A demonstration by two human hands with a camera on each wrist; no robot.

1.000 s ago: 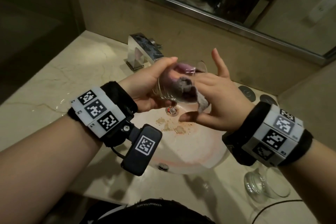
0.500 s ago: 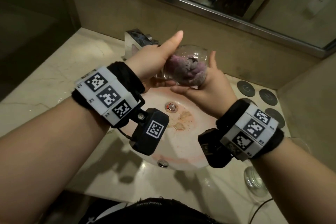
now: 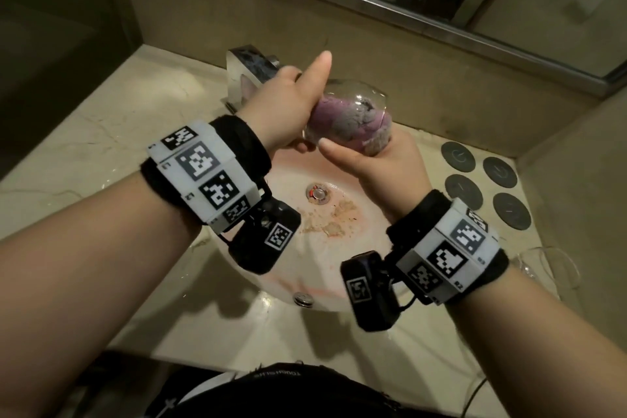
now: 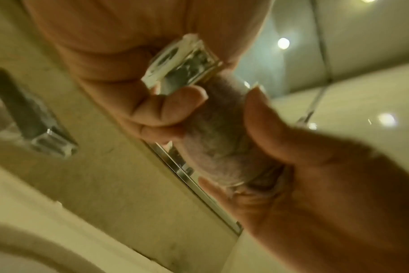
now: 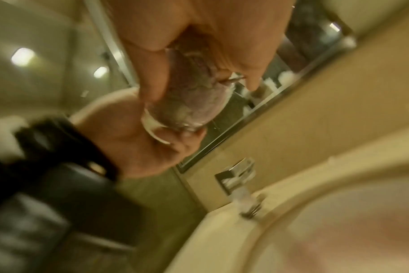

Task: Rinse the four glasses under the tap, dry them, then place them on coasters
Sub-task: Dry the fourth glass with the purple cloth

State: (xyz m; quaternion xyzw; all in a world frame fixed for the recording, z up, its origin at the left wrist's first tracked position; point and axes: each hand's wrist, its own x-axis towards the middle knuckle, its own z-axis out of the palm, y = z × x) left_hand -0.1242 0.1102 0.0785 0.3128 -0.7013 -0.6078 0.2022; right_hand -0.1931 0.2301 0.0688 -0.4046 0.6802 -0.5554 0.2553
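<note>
Head view, item by item: your left hand (image 3: pixel 288 108) grips the base end of a clear glass (image 3: pixel 349 119), fingers curled round its thick foot, thumb raised straight. Your right hand (image 3: pixel 383 163) cups the glass at its mouth end, fingers and thumb wrapped round the bowl. Purple-grey cloth (image 3: pixel 346 120) is stuffed inside the glass, which lies tilted on its side above the basin (image 3: pixel 305 268). Chrome tap (image 3: pixel 247 71) stands just behind your left hand. Four dark round coasters (image 3: pixel 485 183) lie on the counter to your right. Another glass (image 3: pixel 549 268) sits near your right wrist.
</note>
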